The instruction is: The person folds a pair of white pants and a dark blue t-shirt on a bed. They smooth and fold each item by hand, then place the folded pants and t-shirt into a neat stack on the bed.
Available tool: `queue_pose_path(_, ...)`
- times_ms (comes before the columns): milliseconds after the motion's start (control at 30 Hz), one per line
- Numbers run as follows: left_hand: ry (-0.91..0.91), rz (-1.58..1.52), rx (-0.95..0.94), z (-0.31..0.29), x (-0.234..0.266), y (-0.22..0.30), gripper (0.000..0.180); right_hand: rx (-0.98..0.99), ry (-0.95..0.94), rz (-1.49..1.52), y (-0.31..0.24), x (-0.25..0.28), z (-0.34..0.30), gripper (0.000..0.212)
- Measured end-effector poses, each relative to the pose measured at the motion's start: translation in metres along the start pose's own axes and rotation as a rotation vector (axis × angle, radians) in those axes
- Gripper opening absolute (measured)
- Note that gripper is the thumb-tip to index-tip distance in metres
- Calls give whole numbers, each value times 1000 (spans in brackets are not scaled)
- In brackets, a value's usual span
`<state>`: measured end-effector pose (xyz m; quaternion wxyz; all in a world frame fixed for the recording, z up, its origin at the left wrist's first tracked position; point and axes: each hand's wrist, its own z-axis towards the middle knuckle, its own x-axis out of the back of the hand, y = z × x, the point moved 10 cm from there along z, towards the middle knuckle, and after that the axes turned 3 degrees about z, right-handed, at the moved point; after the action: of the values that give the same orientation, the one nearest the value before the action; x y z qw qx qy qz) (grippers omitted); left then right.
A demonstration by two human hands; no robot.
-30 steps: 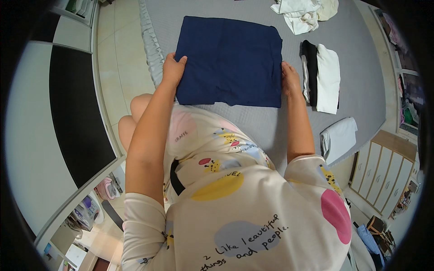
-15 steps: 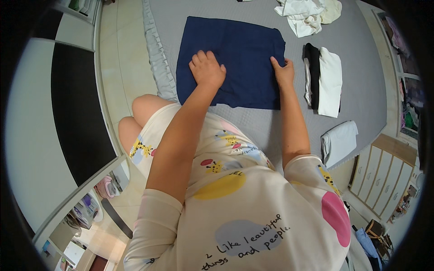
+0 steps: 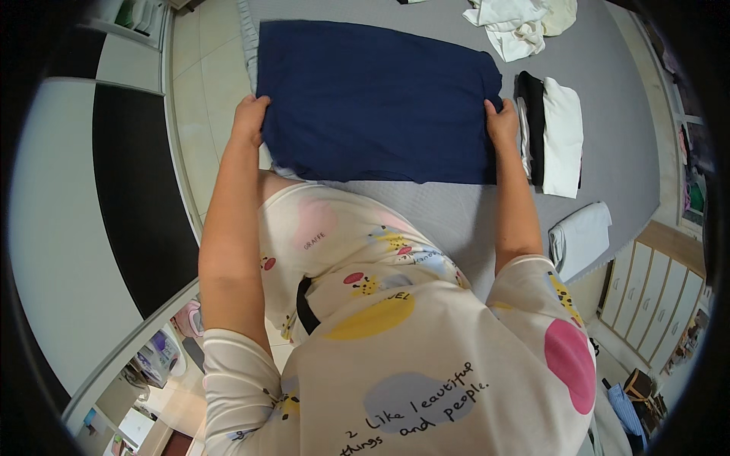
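Note:
A navy blue piece of folded clothing (image 3: 380,102) lies spread in a wide rectangle on the grey bedspread; its exact kind does not show. My left hand (image 3: 249,120) is closed on its left edge, thumb on top and fingers hidden underneath. At the opposite edge my right hand (image 3: 502,124) grips the cloth the same way, with its thumb over the top. The left end of the cloth reaches the side of the bed, and its near edge lies close to my lap.
Right of the cloth lie folded black (image 3: 534,125) and white garments (image 3: 562,137). A folded pale grey garment (image 3: 579,237) sits nearer the bed's corner. Crumpled white clothes (image 3: 517,26) lie at the far right. A wardrobe (image 3: 137,197) stands left, drawers (image 3: 650,300) lower right.
My left hand has moved left from the top of the cloth to its left edge. The cloth now extends wider to the left, and my right hand has shifted slightly right with its edge.

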<state>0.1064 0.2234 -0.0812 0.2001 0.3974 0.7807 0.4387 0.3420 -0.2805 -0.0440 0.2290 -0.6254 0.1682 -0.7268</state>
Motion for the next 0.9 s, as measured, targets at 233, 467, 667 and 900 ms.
queue_pose_path(233,-73,-103,77,-5,11,-32,34,85,3,89,3,12,-8,37)
queue_pose_path(467,-134,174,-99,-50,2,-9,47,148,-94,189,12,46,-53,36)
queue_pose_path(667,-193,660,-496,-51,0,-7,59,422,-200,-127,-14,54,-79,61)
queue_pose_path(900,6,1674,-1024,-100,-41,36,69,789,-319,-501,-46,52,-92,61)
